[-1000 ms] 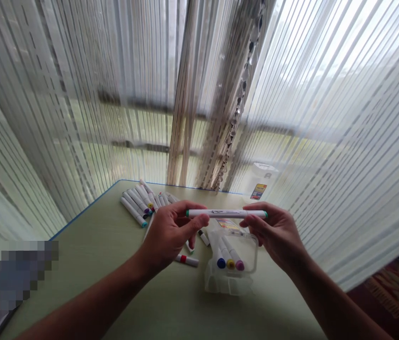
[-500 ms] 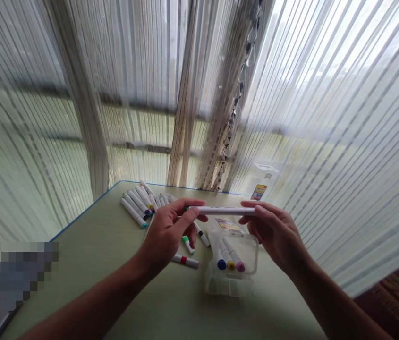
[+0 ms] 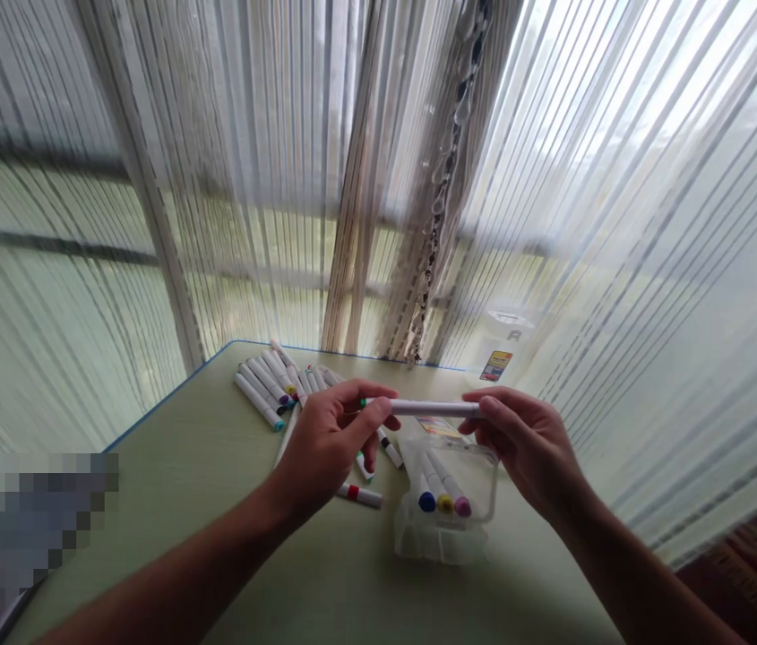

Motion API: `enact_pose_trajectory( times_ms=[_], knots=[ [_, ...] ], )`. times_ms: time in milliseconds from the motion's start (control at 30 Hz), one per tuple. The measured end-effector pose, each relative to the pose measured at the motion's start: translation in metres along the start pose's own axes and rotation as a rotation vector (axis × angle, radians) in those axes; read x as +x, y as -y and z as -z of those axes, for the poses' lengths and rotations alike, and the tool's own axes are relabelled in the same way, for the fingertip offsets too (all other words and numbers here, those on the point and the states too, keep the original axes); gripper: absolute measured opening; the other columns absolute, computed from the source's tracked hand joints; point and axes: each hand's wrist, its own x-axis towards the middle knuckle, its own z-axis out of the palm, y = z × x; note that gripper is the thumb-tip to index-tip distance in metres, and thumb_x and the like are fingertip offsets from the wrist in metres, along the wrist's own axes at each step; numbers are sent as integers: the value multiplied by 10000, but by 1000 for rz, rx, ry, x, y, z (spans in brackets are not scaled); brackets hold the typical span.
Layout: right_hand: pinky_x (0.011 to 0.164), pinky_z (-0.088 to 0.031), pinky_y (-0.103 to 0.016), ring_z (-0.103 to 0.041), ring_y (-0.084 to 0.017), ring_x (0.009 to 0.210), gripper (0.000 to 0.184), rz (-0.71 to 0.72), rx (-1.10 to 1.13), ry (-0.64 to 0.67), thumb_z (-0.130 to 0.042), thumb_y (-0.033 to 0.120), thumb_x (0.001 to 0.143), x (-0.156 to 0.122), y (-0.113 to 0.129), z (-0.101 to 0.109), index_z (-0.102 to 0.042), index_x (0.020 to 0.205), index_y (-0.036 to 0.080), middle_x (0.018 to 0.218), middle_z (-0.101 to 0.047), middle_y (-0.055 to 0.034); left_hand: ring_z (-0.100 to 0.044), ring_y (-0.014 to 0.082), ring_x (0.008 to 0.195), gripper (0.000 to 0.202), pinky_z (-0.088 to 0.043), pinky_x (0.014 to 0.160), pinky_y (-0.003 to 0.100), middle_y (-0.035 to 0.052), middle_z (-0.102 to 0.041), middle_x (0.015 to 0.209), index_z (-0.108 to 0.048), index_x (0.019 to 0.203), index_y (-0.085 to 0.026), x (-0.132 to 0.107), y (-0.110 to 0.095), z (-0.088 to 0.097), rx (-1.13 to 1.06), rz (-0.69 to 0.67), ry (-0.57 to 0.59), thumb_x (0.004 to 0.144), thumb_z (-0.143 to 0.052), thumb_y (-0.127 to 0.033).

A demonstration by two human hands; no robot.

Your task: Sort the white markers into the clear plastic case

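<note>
I hold a white marker (image 3: 426, 408) level above the table, one end in each hand. My left hand (image 3: 331, 443) pinches its green-capped left end between thumb and fingers. My right hand (image 3: 526, 443) closes round its right end, whose cap is hidden. Just below lies a clear plastic box (image 3: 445, 528) on its side, with three markers inside showing blue, yellow and pink caps. A red-banded marker (image 3: 361, 494) lies on the table under my left hand.
Several white markers (image 3: 270, 385) lie in a loose group at the far part of the pale green table (image 3: 217, 466). Sheer striped curtains (image 3: 620, 269) hang close along the far and right edges. A clear container with a yellow label (image 3: 499, 354) stands behind the curtain.
My right fingers have slid along the marker and now cover its right cap. The view has shifted slightly; both hands stay in about the same place.
</note>
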Motion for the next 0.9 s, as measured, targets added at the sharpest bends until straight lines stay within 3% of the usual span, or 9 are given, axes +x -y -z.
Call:
enact_pose_trajectory(
  times_ms=[300, 433, 633, 900],
  knots=[
    [412, -369, -209, -500, -95, 444, 208, 36, -69, 26, -849, 342, 766, -1, -5, 4, -781, 866, 173, 602, -716, -44, -540, 74, 442, 264, -457, 420, 188, 31, -711, 721, -681, 943, -116, -1, 2, -1, 93, 1, 9, 846, -741, -354],
    [402, -316, -210, -489, -94, 447, 227, 17, 14, 23, -771, 378, 836, -1, -1, 2, -793, 935, 174, 646, -731, -61, -537, 75, 436, 279, -478, 430, 206, 49, -717, 761, -682, 982, -101, 0, 0, -2, 24, 9, -16, 883, -687, -362],
    [393, -327, -232, -485, -112, 441, 288, -25, 79, 5, -697, 402, 870, -1, 4, 0, -799, 974, 154, 667, -744, -90, -554, 94, 433, 309, -490, 424, 229, 72, -726, 782, -684, 1038, -87, 1, 1, -2, -77, 25, -33, 916, -618, -364],
    [358, -309, -210, -462, -84, 385, 258, 30, -5, 2, -821, 389, 779, 1, -3, 4, -793, 915, 172, 635, -737, -64, -537, 83, 416, 350, -471, 391, 207, 59, -726, 741, -698, 1028, -89, 2, 2, -2, -20, -1, -50, 872, -697, -402]
  ],
)
